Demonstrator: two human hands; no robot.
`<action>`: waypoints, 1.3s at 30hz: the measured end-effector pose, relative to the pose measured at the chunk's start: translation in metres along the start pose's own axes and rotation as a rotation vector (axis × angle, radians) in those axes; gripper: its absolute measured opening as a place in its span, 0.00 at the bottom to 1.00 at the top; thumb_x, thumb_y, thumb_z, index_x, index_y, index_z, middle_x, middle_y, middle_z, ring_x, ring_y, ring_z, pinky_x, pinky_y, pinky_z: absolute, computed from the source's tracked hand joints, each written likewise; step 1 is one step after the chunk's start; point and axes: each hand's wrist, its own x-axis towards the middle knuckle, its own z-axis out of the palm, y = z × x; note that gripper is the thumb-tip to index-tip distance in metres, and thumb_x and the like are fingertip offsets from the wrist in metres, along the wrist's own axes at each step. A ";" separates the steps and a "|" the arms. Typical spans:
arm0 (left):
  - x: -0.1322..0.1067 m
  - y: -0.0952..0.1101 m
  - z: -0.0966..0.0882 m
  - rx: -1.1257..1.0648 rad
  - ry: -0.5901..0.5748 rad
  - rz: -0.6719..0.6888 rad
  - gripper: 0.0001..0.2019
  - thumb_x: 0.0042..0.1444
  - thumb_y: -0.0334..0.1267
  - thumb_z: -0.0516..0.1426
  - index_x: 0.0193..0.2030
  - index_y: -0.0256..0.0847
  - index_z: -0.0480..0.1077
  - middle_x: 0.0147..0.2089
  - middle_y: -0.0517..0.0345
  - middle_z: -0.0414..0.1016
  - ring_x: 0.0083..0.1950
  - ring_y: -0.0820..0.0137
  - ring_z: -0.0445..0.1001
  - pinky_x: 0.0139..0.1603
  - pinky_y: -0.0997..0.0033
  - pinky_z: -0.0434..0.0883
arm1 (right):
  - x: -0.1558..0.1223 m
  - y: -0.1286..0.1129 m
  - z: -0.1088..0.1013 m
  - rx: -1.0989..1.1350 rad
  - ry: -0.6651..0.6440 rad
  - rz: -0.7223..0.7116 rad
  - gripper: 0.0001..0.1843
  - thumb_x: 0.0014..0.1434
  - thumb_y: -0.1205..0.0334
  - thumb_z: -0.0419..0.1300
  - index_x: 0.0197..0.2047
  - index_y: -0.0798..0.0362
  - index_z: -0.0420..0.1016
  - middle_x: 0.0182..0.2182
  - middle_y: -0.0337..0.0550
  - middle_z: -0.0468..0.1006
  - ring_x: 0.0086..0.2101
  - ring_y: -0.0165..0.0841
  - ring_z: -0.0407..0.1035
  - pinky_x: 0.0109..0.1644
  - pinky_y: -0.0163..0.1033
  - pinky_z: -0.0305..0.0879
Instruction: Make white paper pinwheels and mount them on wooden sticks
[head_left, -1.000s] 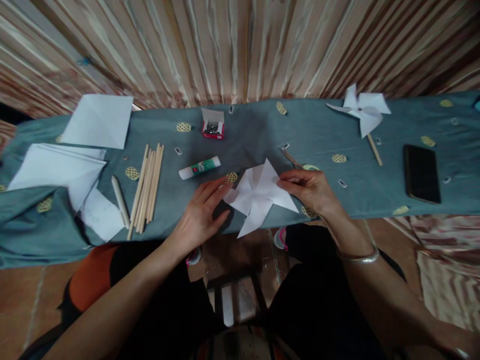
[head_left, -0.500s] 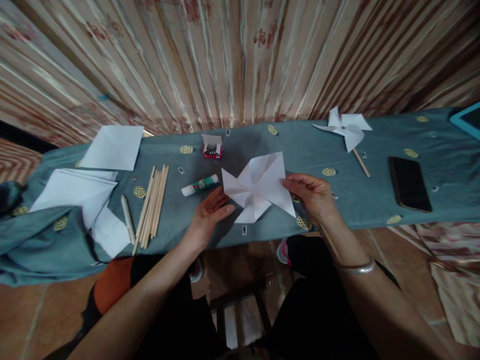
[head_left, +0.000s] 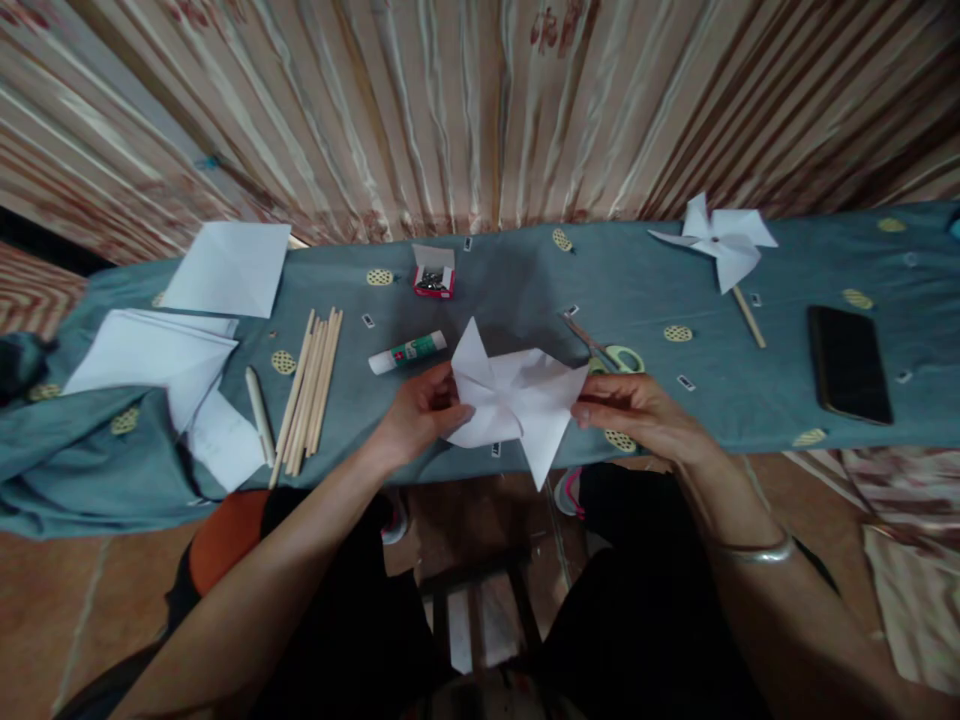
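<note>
A folded white paper pinwheel [head_left: 506, 400] is held up over the near edge of the cloth-covered table. My left hand [head_left: 416, 420] pinches its left side, the thumb lying over the paper. At its right corner are the closed fingertips of my right hand [head_left: 645, 412]. Partly behind that hand lie scissors with pale green handles [head_left: 624, 358]. A glue stick [head_left: 407, 352] rests just beyond my left hand. Behind it stands a small open red box [head_left: 433, 280] of metal pins or clips.
At left are several wooden sticks [head_left: 307, 390], a pale pen-like stick [head_left: 259, 415], a stack of white paper [head_left: 157, 360] and a creased sheet [head_left: 229, 268]. A pinwheel on a stick [head_left: 724, 240] and a black phone [head_left: 851, 362] lie at right. A curtain [head_left: 450, 120] hangs behind.
The pinwheel has turned and come slightly nearer. My left hand, open beside it before, has closed on its left side. The scissors have come into sight beside my right hand.
</note>
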 end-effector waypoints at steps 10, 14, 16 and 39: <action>0.018 0.006 -0.010 0.427 -0.001 0.111 0.31 0.45 0.34 0.64 0.59 0.39 0.68 0.43 0.53 0.79 0.39 0.64 0.77 0.45 0.60 0.73 | -0.010 0.007 -0.008 -0.047 -0.042 0.006 0.18 0.51 0.56 0.68 0.46 0.49 0.80 0.37 0.42 0.82 0.32 0.29 0.73 0.35 0.35 0.71; 0.013 0.006 -0.013 0.583 0.121 0.222 0.32 0.48 0.37 0.64 0.63 0.44 0.64 0.54 0.50 0.75 0.48 0.62 0.76 0.53 0.55 0.71 | -0.011 0.005 -0.005 -0.071 -0.069 -0.006 0.16 0.51 0.58 0.68 0.44 0.50 0.81 0.37 0.42 0.82 0.33 0.30 0.73 0.35 0.34 0.71; 0.008 0.005 -0.011 0.684 0.157 0.271 0.30 0.51 0.38 0.63 0.62 0.44 0.65 0.58 0.48 0.72 0.54 0.59 0.73 0.59 0.52 0.68 | -0.012 0.005 -0.005 -0.081 -0.079 0.000 0.15 0.51 0.59 0.68 0.44 0.51 0.81 0.38 0.43 0.82 0.34 0.31 0.74 0.37 0.34 0.71; 0.013 0.003 0.003 0.544 0.111 0.241 0.22 0.55 0.37 0.59 0.58 0.43 0.70 0.52 0.51 0.77 0.48 0.63 0.76 0.51 0.60 0.72 | -0.013 0.002 0.003 -0.124 -0.117 -0.019 0.14 0.55 0.54 0.65 0.42 0.51 0.81 0.31 0.42 0.81 0.27 0.30 0.74 0.31 0.34 0.71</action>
